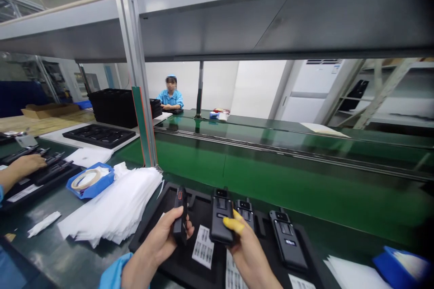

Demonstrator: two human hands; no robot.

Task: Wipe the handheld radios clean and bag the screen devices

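My left hand (162, 239) is closed around a slim black handheld device (180, 216), held on edge with an orange mark near its top. My right hand (244, 246), with a yellow finger cot on one fingertip, grips a second black device (221, 217) upright, its face turned toward me. Both hands hover over a black tray (149, 230) at the bench's near edge. Two more black devices (287, 238) lie in the tray to the right, and white label sheets (203, 246) rest on it below my hands.
A stack of white bags (117, 205) lies left of the tray, beside a blue bin with a tape roll (88, 179). Another person's hand (25, 165) rests on a black tray at far left. A green conveyor (288, 167) runs behind; a co-worker in blue (171, 95) sits beyond it.
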